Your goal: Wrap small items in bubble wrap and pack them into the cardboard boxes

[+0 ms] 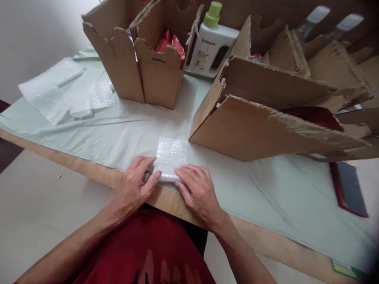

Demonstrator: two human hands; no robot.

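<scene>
A small sheet of bubble wrap (171, 152) lies on the pale green cloth near the table's front edge. Its near end is rolled into a narrow tube, and whatever may be inside cannot be made out. My left hand (138, 179) grips the tube's left end, thumb on top and fingers curled along the sheet's left side. At the other end, my right hand (199, 189) has its fingers bent over the tube with the thumb tucked below.
Loose bubble wrap pieces (56, 86) lie at the far left. Cardboard boxes (160, 77) stand behind, one holding red packets. A white bottle with a green cap (211, 47) stands between them and a larger open carton (251, 126). A dark phone-like object (351, 187) rests at right.
</scene>
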